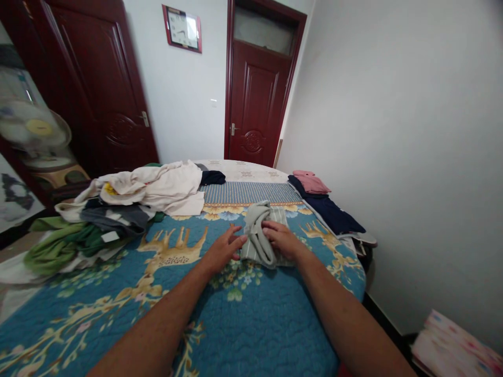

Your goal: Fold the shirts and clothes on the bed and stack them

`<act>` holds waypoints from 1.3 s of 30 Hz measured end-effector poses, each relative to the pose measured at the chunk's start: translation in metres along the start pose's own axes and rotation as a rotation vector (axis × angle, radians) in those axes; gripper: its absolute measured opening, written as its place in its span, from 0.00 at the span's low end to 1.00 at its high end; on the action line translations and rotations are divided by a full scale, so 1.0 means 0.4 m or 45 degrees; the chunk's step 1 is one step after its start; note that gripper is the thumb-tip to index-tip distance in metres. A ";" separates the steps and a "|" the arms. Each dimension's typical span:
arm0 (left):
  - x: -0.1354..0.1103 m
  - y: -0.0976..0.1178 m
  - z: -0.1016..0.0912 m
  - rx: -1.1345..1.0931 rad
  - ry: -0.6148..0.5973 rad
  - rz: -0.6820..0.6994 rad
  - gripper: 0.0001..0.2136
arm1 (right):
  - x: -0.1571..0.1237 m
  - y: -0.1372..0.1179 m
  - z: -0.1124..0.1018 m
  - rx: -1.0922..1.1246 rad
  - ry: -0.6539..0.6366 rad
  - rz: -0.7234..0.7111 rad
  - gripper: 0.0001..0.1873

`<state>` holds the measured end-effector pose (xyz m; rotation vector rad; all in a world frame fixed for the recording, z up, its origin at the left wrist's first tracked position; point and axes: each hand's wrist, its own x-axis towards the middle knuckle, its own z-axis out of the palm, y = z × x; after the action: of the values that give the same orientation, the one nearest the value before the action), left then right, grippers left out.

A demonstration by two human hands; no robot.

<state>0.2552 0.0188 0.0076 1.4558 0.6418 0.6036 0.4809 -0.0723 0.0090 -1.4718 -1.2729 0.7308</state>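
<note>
In the head view a grey-green garment with pale stripes [259, 251] lies folded into a small bundle on the bed, a thick plain band of it looped along the top. My left hand [225, 247] is at the bundle's left edge, thumb and fingers apart, holding nothing. On the other side, my right hand [283, 240] has its fingers curled onto the plain band. Its fingertips are partly hidden in the cloth. Beneath is a blue quilted bedspread [259, 319] patterned with deer and flowers.
A loose heap of clothes, with a cream garment [168, 183] on top and a green one [55, 251] beside it, covers the bed's left side. Folded navy clothes [338, 212] and a pink garment [310, 182] lie along the right edge, near the wall.
</note>
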 end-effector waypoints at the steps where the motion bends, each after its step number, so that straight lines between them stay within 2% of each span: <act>1: 0.002 -0.002 -0.002 -0.036 0.006 -0.013 0.37 | -0.006 -0.015 0.028 0.038 -0.123 -0.043 0.25; 3: 0.008 -0.008 -0.009 -0.129 0.027 -0.036 0.33 | -0.019 -0.047 0.083 0.029 -0.347 -0.185 0.29; 6: 0.020 -0.022 -0.023 -0.272 0.132 -0.050 0.25 | -0.038 -0.082 0.146 -0.071 -0.477 -0.443 0.22; 8: 0.026 -0.029 -0.030 -0.335 0.229 -0.058 0.19 | -0.044 -0.087 0.163 -0.139 -0.445 -0.506 0.15; 9: 0.028 -0.031 -0.033 -0.357 0.269 -0.062 0.18 | -0.044 -0.082 0.162 -0.196 -0.372 -0.518 0.14; 11: 0.031 -0.030 -0.035 -0.393 0.325 -0.084 0.19 | -0.036 -0.063 0.145 -0.384 -0.126 -0.522 0.14; 14: 0.037 -0.024 -0.038 -0.466 0.382 -0.149 0.17 | -0.014 -0.019 0.096 -0.704 0.242 -0.471 0.15; 17: 0.043 -0.023 -0.050 -0.551 0.458 -0.221 0.15 | -0.003 0.015 0.052 -0.920 0.382 -0.366 0.21; 20: 0.045 -0.024 -0.065 -0.566 0.502 -0.258 0.15 | -0.014 0.015 0.048 -1.110 0.280 -0.309 0.19; 23: 0.042 -0.023 -0.074 -0.517 0.461 -0.256 0.19 | -0.036 -0.015 0.084 -1.247 0.149 -0.294 0.20; 26: 0.039 -0.023 -0.077 -0.439 0.454 -0.218 0.19 | -0.050 -0.044 0.121 -1.318 0.130 -0.240 0.23; 29: 0.039 -0.022 -0.080 -0.344 0.478 -0.162 0.16 | -0.051 -0.055 0.131 -1.349 0.109 -0.207 0.19; 35: 0.036 -0.014 -0.096 -0.211 0.478 -0.142 0.15 | -0.032 -0.037 0.102 -1.464 0.173 -0.103 0.13; 37: 0.033 -0.011 -0.105 -0.185 0.492 -0.141 0.16 | -0.013 -0.023 0.072 -1.381 0.216 -0.034 0.12; 39: 0.031 -0.009 -0.120 -0.138 0.520 -0.130 0.16 | 0.010 -0.004 0.022 -1.131 0.289 0.056 0.08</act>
<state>0.2294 0.0610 0.0030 1.1985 0.9801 0.8520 0.4737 -0.0659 0.0086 -2.2092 -1.4604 -0.0293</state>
